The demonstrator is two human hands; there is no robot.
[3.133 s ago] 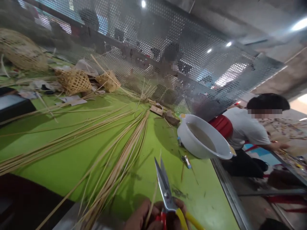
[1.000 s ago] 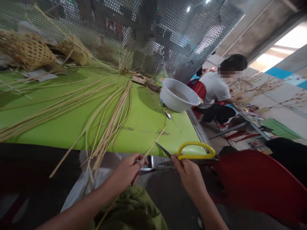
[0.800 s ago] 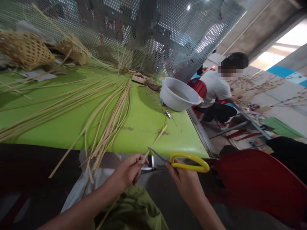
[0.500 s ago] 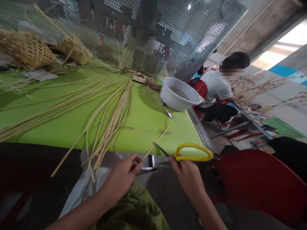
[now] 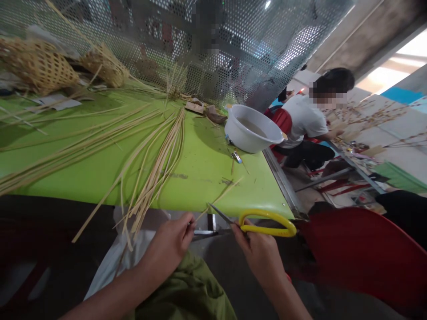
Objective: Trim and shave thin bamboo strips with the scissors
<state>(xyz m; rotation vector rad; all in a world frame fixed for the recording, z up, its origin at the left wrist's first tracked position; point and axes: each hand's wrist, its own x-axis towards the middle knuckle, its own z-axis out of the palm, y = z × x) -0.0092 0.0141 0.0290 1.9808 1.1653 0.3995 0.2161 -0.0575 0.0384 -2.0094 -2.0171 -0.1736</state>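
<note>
My left hand [image 5: 176,233] pinches the near end of a thin bamboo strip [image 5: 224,194] that slants up and away over the table's front edge. In my right hand [image 5: 258,244] is a pair of scissors with large yellow handles [image 5: 267,223]. One dark blade [image 5: 220,213] shows, its tip crossing in front of the strip; I cannot tell where the other blade lies. To the left, a bundle of bamboo strips [image 5: 160,162] hangs partly over the green table's [image 5: 196,178] front edge.
A white basin [image 5: 247,133] of cloudy water stands at the table's right, with a lighter [image 5: 236,156] before it. Woven baskets [image 5: 43,66] lie at the back left, below a perforated metal screen [image 5: 156,44]. A red chair [image 5: 363,262] is at right; another person [image 5: 302,115] sits beyond.
The scissors have shifted slightly left and down along the strip, toward my left hand. The left hand still pinches the strip. The view has shifted a little.
</note>
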